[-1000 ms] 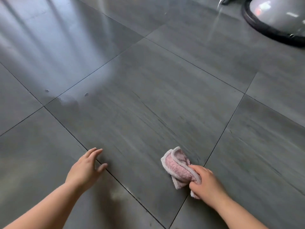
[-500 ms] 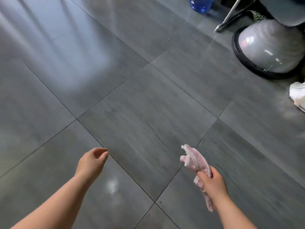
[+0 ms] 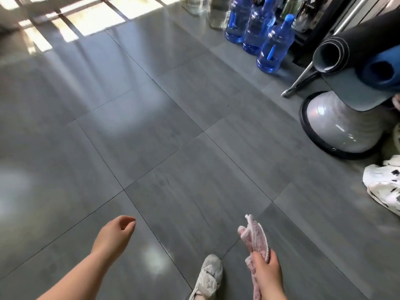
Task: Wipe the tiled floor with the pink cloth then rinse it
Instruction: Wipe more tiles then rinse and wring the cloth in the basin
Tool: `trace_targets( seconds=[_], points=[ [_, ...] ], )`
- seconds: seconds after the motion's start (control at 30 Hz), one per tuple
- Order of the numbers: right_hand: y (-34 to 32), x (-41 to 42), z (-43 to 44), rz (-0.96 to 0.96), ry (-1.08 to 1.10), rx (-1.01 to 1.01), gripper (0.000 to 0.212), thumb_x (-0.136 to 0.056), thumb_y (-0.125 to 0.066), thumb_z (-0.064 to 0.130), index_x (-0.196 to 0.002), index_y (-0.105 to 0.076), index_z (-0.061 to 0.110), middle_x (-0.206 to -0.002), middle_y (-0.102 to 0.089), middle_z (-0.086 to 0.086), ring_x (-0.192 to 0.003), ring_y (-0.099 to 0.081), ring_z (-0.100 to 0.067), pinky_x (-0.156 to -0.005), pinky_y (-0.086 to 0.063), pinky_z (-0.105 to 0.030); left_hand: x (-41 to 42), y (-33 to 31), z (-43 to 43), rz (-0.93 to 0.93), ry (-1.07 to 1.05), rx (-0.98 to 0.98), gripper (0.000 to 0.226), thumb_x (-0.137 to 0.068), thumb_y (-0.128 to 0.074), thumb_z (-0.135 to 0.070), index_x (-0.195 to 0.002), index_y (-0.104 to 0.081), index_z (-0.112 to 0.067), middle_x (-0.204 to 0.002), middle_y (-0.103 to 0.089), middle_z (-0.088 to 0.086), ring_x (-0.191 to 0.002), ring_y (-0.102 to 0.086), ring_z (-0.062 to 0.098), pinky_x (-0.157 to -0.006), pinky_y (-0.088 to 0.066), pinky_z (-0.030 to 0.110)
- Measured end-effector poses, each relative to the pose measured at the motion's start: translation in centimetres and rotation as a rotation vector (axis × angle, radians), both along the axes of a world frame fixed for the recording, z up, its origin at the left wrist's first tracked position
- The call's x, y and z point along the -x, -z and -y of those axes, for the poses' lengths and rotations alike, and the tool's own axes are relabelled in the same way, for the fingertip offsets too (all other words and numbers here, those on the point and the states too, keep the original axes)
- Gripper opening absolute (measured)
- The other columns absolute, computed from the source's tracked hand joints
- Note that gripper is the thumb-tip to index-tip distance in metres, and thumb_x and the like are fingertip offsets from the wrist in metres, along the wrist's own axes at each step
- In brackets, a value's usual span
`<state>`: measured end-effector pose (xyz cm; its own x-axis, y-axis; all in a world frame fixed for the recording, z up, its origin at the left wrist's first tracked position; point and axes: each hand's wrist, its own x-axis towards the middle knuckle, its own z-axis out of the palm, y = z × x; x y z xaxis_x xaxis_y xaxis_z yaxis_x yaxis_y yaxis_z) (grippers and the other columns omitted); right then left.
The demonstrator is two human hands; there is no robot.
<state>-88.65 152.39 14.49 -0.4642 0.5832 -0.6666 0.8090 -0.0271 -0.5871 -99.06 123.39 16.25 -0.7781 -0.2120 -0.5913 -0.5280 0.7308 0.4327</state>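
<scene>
The pink cloth (image 3: 256, 236) is bunched in my right hand (image 3: 267, 271) at the lower right, held up off the floor, with one end poking upward and the other hanging below my fist. My left hand (image 3: 114, 233) hangs at the lower left, fingers loosely curled, holding nothing. Large dark grey tiles (image 3: 173, 148) with thin grout lines fill the view; they shine with window glare at the upper left.
My white shoe (image 3: 208, 276) stands between my arms. Several blue water bottles (image 3: 272, 44) line the far right. A grey balance ball (image 3: 337, 126), rolled mats (image 3: 355, 50), a metal pole (image 3: 300, 81) and white sneakers (image 3: 383, 189) crowd the right edge.
My right hand lifted the cloth off the tile and both hands left the floor. The view rose and tilted up, bringing bottles, mats and my shoe into sight.
</scene>
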Motion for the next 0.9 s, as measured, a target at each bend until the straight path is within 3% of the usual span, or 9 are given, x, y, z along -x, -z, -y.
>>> trace_targets(
  seconds=[0.17,0.3,0.4,0.57,0.63,0.73,0.8,0.83,0.9],
  points=[
    [13.3,4.9,-3.0,0.097,-0.152,-0.112,0.018,-0.085,-0.049,0.009,-0.103,-0.050,0.009,-0.081,-0.060,-0.007,-0.075,-0.055,-0.029,-0.067,-0.040,-0.032,4.8,12.3,-3.5,-0.004,0.093,0.040,0.027,-0.089,-0.050,-0.019,-0.114,-0.060,-0.014,-0.119,-0.064,0.006,-0.110,-0.057,0.025,-0.085,-0.040,0.030],
    [26.0,8.9,-3.7,0.120,-0.227,-0.249,0.028,-0.088,-0.044,0.013,-0.114,-0.044,0.004,-0.114,-0.053,-0.017,-0.084,-0.053,-0.032,-0.069,-0.038,-0.032,7.5,24.9,-4.4,-0.022,0.260,0.091,0.036,-0.089,-0.051,-0.022,-0.124,-0.052,-0.016,-0.133,-0.053,0.006,-0.123,-0.048,0.023,-0.098,-0.037,0.032],
    [35.8,11.6,-4.0,0.045,-0.216,-0.310,0.053,-0.082,-0.040,0.024,-0.126,-0.038,-0.006,-0.131,-0.042,-0.024,-0.109,-0.049,-0.036,-0.082,-0.038,-0.034,8.9,34.7,-3.1,-0.089,0.408,0.135,0.044,-0.089,-0.052,-0.024,-0.131,-0.044,-0.016,-0.141,-0.045,0.004,-0.131,-0.041,0.022,-0.105,-0.032,0.031],
    [47.7,14.4,-3.9,-0.151,-0.280,-0.399,0.048,-0.086,-0.040,0.010,-0.131,-0.035,-0.006,-0.143,-0.032,-0.020,-0.126,-0.039,-0.032,-0.095,-0.033,-0.032,10.4,48.0,-0.6,-0.093,0.481,0.221,0.064,-0.085,-0.058,-0.030,-0.140,-0.030,-0.016,-0.152,-0.027,0.007,-0.139,-0.028,0.025,-0.112,-0.026,0.036],
    [50.1,14.9,-4.1,-0.164,-0.370,-0.533,0.055,-0.079,-0.036,0.019,-0.126,-0.043,-0.008,-0.144,-0.035,-0.021,-0.129,-0.037,-0.036,-0.099,-0.031,-0.036,10.9,50.6,-0.4,-0.061,0.477,0.264,0.075,-0.082,-0.059,-0.038,-0.143,-0.020,-0.019,-0.155,-0.015,0.006,-0.143,-0.017,0.024,-0.114,-0.021,0.035],
    [51.2,14.6,-3.9,-0.103,-0.592,-0.665,0.060,-0.066,-0.030,0.030,-0.099,-0.058,-0.012,-0.119,-0.056,-0.033,-0.109,-0.051,-0.051,-0.089,-0.044,-0.048,10.5,51.4,0.0,0.041,0.566,0.341,0.092,-0.077,-0.058,-0.053,-0.145,-0.004,-0.024,-0.157,0.002,0.005,-0.145,0.001,0.023,-0.118,-0.013,0.037],
    [51.3,13.5,-2.5,-0.063,-0.738,-0.690,0.044,-0.062,-0.032,0.025,-0.088,-0.054,-0.003,-0.106,-0.063,-0.032,-0.102,-0.054,-0.042,-0.071,-0.052,-0.054,9.7,50.7,0.4,0.109,0.604,0.362,0.097,-0.075,-0.059,-0.056,-0.144,0.003,-0.027,-0.156,0.008,0.004,-0.145,0.003,0.022,-0.118,-0.013,0.039],
    [51.3,12.7,-1.2,-0.104,-0.846,-0.698,0.038,-0.060,-0.034,0.026,-0.088,-0.048,0.004,-0.105,-0.064,-0.028,-0.102,-0.050,-0.036,-0.070,-0.054,-0.049,9.4,50.5,0.5,0.127,0.597,0.366,0.100,-0.074,-0.059,-0.057,-0.144,0.006,-0.027,-0.156,0.009,0.003,-0.145,0.004,0.022,-0.117,-0.013,0.039],
    [51.7,10.8,2.4,-0.218,-1.125,-0.731,0.042,-0.058,-0.037,0.033,-0.095,-0.044,0.014,-0.117,-0.053,-0.016,-0.104,-0.043,-0.026,-0.095,-0.042,-0.037,9.1,50.6,0.5,0.124,0.567,0.359,0.107,-0.071,-0.063,-0.058,-0.144,0.009,-0.027,-0.156,0.011,0.002,-0.145,0.007,0.021,-0.117,-0.010,0.040]
  ],
)
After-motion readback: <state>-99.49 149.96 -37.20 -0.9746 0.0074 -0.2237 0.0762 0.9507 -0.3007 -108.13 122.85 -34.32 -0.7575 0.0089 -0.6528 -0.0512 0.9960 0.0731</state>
